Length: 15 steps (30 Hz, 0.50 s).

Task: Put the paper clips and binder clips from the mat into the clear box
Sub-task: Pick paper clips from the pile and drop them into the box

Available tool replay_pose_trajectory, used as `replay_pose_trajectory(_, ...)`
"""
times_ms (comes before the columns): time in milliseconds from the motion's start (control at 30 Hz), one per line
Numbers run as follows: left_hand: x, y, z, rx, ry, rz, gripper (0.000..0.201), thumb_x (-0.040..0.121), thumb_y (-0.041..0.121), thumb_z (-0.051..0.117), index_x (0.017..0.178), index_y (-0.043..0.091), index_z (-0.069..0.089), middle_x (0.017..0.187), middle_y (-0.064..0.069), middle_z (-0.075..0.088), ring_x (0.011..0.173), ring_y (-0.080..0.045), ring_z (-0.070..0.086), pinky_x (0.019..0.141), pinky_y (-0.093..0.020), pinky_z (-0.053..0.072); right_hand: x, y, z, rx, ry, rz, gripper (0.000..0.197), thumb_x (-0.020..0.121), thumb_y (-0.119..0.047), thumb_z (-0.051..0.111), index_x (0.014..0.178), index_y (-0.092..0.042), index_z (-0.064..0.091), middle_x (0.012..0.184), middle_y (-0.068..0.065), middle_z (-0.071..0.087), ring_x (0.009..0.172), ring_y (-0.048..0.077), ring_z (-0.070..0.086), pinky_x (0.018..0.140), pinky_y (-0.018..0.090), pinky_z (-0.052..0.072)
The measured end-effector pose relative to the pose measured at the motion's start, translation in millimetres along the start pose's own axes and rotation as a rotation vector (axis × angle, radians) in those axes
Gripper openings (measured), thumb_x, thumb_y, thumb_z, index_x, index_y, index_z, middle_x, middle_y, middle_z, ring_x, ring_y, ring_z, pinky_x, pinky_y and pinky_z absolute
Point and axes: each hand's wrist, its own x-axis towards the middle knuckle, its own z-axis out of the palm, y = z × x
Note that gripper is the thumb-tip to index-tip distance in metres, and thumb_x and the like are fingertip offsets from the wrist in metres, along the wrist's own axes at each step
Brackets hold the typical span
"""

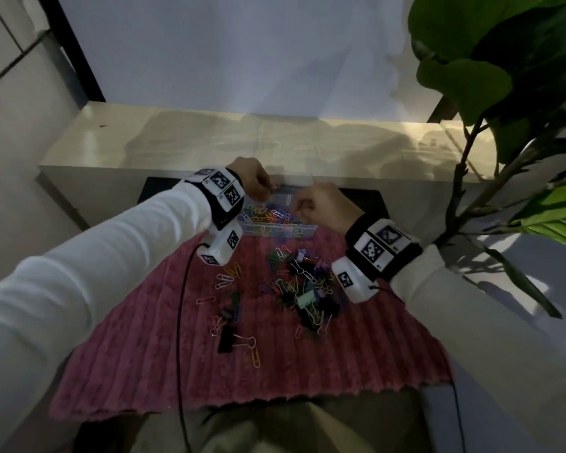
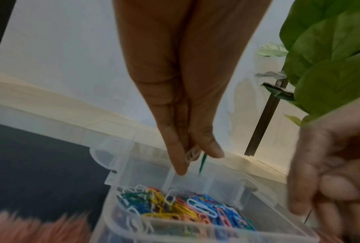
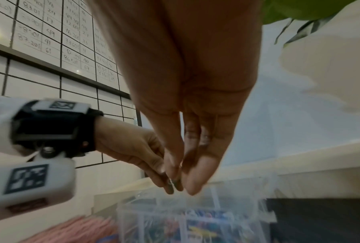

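A clear box (image 1: 307, 229) stands at the far edge of the pink mat (image 1: 164, 348), with several coloured paper clips (image 2: 185, 208) heaped in its near compartment. My left hand (image 2: 195, 162) hovers over the box's rear compartments (image 2: 222, 182) and pinches a white paper clip (image 2: 192, 155) and a green one (image 2: 201, 162). My right hand (image 3: 183, 182) hangs beside it above the box, fingertips pressed together; blur hides whether anything is between them. A pile of paper clips and binder clips (image 1: 303, 289) lies on the mat below my right wrist.
A black binder clip (image 1: 226, 338) and scattered clips (image 1: 224, 279) lie on the mat's left part. A pale shelf (image 1: 242, 138) runs behind the box. A leafy plant (image 1: 504, 76) stands at the right. A black cable (image 1: 178, 322) trails from my left wrist.
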Motion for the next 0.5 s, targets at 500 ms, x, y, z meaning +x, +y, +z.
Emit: replay_pose_trajectory(500, -132, -82, 56, 0.344, -0.312, 0.279, 0.068, 0.080, 0.012, 0.064, 0.138, 0.028, 0.032, 0.143, 0.001, 0.033, 0.129, -0.014, 0.039, 0.102, -0.024, 0.038, -63, 16, 33, -0.188, -0.323, -0.146, 0.014, 0.085, -0.005, 0.059, 0.092, -0.010, 0.069, 0.091, 0.007, 0.071, 0.081, 0.018, 0.066, 0.076, 0.035, 0.052)
